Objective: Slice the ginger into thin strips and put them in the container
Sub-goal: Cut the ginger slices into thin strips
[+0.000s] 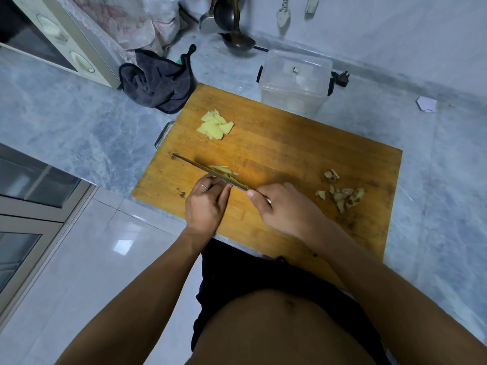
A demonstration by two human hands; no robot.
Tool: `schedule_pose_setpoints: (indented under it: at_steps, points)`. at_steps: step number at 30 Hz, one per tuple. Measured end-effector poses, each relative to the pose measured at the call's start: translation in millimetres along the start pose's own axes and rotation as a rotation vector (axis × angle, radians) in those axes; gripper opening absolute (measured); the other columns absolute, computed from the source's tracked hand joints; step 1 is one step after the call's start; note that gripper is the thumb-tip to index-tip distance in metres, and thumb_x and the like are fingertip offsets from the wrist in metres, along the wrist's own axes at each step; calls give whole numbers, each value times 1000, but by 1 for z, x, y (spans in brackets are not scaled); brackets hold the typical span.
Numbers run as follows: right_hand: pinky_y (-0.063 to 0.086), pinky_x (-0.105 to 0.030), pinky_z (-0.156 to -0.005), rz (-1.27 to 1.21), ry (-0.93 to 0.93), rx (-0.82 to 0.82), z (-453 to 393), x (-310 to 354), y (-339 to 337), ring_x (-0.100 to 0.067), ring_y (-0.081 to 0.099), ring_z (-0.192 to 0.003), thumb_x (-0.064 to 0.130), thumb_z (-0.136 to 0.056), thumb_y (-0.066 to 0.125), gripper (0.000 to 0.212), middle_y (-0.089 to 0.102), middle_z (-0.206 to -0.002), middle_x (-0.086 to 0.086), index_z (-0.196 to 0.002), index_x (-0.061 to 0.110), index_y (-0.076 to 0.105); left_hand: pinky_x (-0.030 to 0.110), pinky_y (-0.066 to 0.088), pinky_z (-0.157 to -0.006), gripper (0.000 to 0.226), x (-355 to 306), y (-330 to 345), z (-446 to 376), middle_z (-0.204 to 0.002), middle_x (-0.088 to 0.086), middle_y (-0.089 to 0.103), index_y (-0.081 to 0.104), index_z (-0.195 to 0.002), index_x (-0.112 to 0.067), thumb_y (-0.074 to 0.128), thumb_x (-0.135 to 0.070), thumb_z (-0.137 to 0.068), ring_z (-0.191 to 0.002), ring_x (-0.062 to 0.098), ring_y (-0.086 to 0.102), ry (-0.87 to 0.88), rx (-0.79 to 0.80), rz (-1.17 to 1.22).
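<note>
Scuffed wooden cutting board (303,143), glossy marbled counter (66,122), clear plastic container (295,80), perhaps metal knife (195,165)

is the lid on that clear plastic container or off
On. The lid sits flat across the top of the clear container, beyond the cutting board. Whether its dark side clips are latched: cannot tell.

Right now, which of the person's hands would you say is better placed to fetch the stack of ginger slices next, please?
Probably the left hand. It holds no tool, and the ginger slices lie up the cutting board on its side. The right hand grips the knife and sits farther away.
</note>
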State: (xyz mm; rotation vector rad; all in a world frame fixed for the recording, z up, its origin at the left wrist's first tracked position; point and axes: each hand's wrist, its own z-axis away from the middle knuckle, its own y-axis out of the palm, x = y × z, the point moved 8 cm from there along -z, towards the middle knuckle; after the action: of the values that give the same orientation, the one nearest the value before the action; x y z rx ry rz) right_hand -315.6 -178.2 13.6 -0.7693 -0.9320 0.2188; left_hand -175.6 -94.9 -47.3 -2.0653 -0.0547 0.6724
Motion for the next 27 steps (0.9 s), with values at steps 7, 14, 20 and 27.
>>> schedule_pose_setpoints:
  at_steps: [7,14,20,27]
  points:
    - [25,-34,-52,-20,-5,27,-2,0,1,-33,45,-56,46,-105,37,51,42,-60,-10,-64,16,41,29,48,-62,33,4,3,1,-90,7,68,77,-89,-7,56,-31,-98,-91,24,65,-19,9,18]
    - [29,-35,-52,92,-15,7,-8,2,12,-28,49,-62,48,-104,31,46,48,-66,-6,-71,19,44,29,46,-56,25,4,3,2,-82,10,65,75,-80,-7,59,-21,-92,-84,25,59,-14,-14,-3]
    - [39,-36,-60,80,-1,6,-7,2,13,-33,54,-76,51,-104,30,44,52,-74,-5,-76,22,47,30,47,-55,18,4,4,3,-85,11,65,75,-82,-7,63,-17,-91,-89,23,55,-18,2,-4]
    - [23,-32,-51,67,-8,24,1,-3,1,-18,41,-63,51,-104,31,47,44,-67,0,-64,26,38,30,48,-58,31,1,2,1,-89,8,67,76,-85,-6,57,-27,-96,-93,20,55,7,0,9]
